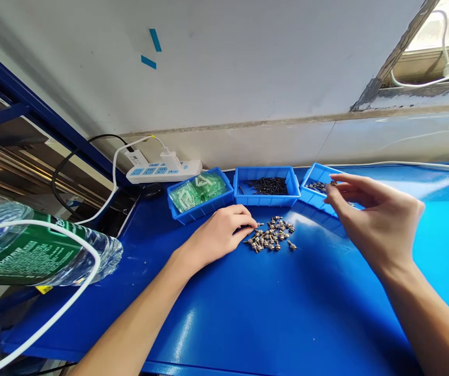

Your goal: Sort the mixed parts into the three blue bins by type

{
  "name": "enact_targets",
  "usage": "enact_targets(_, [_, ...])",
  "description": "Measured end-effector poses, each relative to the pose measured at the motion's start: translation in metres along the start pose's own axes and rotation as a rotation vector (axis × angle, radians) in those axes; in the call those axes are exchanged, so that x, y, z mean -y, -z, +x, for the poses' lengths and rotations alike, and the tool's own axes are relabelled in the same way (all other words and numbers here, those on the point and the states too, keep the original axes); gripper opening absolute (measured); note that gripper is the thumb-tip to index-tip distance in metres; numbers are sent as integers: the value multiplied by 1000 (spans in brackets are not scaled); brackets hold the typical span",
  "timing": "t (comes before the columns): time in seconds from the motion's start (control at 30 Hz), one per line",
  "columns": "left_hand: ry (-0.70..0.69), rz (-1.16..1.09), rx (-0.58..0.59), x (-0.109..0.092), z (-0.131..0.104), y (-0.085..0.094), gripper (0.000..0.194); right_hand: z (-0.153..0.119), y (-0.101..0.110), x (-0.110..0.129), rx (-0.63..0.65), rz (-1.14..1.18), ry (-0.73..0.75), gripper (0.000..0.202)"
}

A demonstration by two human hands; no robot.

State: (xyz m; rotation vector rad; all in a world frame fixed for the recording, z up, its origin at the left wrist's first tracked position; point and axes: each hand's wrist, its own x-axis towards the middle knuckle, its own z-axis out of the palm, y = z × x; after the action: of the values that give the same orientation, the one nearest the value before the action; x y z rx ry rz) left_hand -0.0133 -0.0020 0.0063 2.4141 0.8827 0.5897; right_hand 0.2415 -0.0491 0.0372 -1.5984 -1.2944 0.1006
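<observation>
My left hand (224,230) rests on the table at the left edge of a loose pile of small metal parts (265,239). Each has a thick round body and a thin stem. Thumb and forefinger are closed on one of these at the pile's edge. My right hand (381,219) is raised over the right blue bin (318,201), thumb and forefinger pinched on a small brownish metal part (333,183), mostly covered by the fingertips. Inside that bin lie more small metal pieces (316,186), partly hidden by my hand.
The middle blue bin (267,200) holds black screws (269,185); the left blue bin (203,210) holds green-printed packets (198,190). A white power strip (165,172) stands behind. A large water bottle (44,245) lies at left, with a white cable (87,261) across it.
</observation>
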Motion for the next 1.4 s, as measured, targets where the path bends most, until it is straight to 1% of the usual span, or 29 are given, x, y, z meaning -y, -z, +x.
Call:
enact_targets(0.03, [3, 2, -10, 1, 0, -1, 17, 2, 2, 0, -17, -40, -1, 18])
enact_targets(0.1, [18, 6, -22, 1, 1, -1, 16, 3, 3, 1, -8, -49, -5, 20])
enact_targets(0.23, [78, 11, -15, -2, 1, 1, 12, -1, -1, -1, 85, 36, 13, 16])
enact_targets(0.37, [112, -27, -31, -3, 2, 0, 10, -6, -8, -2, 118, 96, 72, 16])
enact_targets(0.5, [141, -152, -93, -4, 3, 0, 9, -7, -10, 2, 189, 117, 67, 16])
enact_targets(0.67, [210, -370, -249, -11, 4, 3, 7, -9, -10, 4, 233, 138, 94, 16])
enact_targets(0.77, [294, -505, -269, -16, 5, 4, 12, -12, -13, 3, 281, 156, 138, 16])
enact_targets(0.87, [347, -639, -269, -19, 7, 3, 15, -16, -16, 4, 377, 198, 155, 17])
enact_targets(1.0, [352, -763, -330, -22, 10, -1, 27, -21, -18, 9, 541, 348, 84, 25])
enact_targets(1.1, [382, -838, -331, -24, 11, -4, 37, -21, -18, 16, 649, 458, -15, 33])
enact_targets(1.23, [405, -864, -282, -27, 11, -5, 41, -20, -18, 21, 716, 533, -127, 34])
enact_targets(1.4, [393, -846, -241, -26, 10, -6, 43, -20, -19, 16, 790, 596, -207, 37])
